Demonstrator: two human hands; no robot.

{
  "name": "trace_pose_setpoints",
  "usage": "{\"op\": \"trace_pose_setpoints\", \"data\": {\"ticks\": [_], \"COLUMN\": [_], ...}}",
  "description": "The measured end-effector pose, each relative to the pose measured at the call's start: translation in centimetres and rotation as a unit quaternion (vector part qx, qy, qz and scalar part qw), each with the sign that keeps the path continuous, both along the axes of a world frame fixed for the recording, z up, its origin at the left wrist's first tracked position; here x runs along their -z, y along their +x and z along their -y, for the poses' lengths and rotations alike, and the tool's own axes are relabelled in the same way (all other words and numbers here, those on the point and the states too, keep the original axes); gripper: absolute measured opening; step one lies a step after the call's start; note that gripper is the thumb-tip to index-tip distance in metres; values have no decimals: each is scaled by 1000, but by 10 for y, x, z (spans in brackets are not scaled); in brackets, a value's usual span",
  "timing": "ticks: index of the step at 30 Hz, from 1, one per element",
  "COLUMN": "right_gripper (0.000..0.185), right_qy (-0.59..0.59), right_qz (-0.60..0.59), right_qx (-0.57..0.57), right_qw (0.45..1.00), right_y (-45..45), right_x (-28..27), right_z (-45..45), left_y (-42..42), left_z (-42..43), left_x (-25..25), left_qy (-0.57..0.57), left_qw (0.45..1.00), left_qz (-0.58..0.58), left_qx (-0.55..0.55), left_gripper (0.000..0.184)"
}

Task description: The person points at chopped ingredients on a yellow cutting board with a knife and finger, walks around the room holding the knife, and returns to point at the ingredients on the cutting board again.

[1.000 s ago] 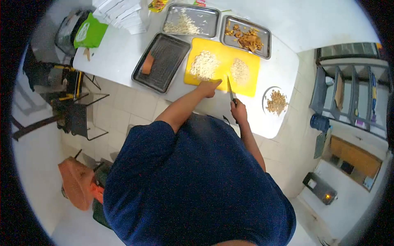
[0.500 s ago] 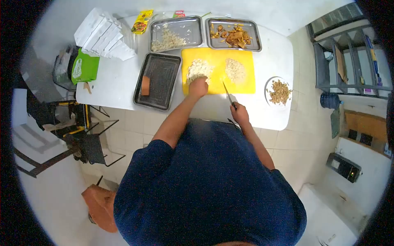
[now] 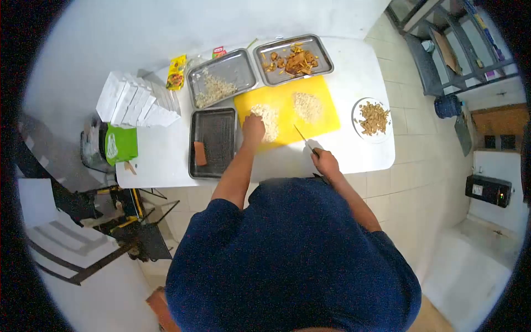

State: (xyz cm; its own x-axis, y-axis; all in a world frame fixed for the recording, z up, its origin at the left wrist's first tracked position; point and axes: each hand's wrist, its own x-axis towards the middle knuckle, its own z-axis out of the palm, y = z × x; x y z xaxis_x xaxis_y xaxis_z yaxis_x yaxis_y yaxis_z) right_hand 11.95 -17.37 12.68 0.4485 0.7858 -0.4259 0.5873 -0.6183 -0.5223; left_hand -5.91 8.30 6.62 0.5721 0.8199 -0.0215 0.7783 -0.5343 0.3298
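Observation:
A yellow cutting board (image 3: pixel 285 130) carries two piles of chopped pale food. On the larger left pile (image 3: pixel 268 123) rests my left hand (image 3: pixel 254 128), at its left edge; the fingers point down into the pieces, and what they hold, if anything, is too small to make out. My right hand (image 3: pixel 325 162) is wrapped round the handle of a knife (image 3: pixel 303 137), whose blade points up and left over the board's front edge. The smaller pile (image 3: pixel 307 107) lies on the right of the board, beyond the blade tip, with neither hand touching it.
Behind the board stand a tray of pale pieces (image 3: pixel 239 64) and a tray of browned food (image 3: pixel 330 68). A dark tray (image 3: pixel 215 141) with a reddish-brown block (image 3: pixel 199 153) is at left. At right is a plate of brown strips (image 3: pixel 359 131). White boxes (image 3: pixel 133 102) stand far left.
My left hand has moved from the board's front edge onto the left pile, then to that pile's left side. The knife stays in my right hand. The whole view has turned and shifted.

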Motion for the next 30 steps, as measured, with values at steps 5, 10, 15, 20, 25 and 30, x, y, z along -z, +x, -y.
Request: {"op": "trace_pose_setpoints", "data": {"ticks": [5,10,15,20,25,30], "right_gripper": [31,30,33,34,33,33], "right_qy": [6,15,28,30,39,28], "right_qz": [2,-9,-93,-132,-82,3], "right_qx": [-10,-11,7,37,-9,-49], "right_qw": [1000,1000,995,990,996,998], "right_y": [0,3,13,6,11,25], "right_x": [3,-1,-4,-26,-30,-39], "right_z": [1,0,-7,-16,-17,-18], "left_y": [3,10,28,48,55,66], "left_z": [-1,-4,6,18,30,34], "left_x": [-20,-12,-10,16,23,44], "left_qy": [-2,-15,-134,-343,-407,-254], "left_qw": [1000,956,923,808,802,889], "left_qz": [0,292,361,474,430,381], "left_qx": [0,6,-21,-65,-81,21], "left_gripper": [15,10,11,12,19,25]}}
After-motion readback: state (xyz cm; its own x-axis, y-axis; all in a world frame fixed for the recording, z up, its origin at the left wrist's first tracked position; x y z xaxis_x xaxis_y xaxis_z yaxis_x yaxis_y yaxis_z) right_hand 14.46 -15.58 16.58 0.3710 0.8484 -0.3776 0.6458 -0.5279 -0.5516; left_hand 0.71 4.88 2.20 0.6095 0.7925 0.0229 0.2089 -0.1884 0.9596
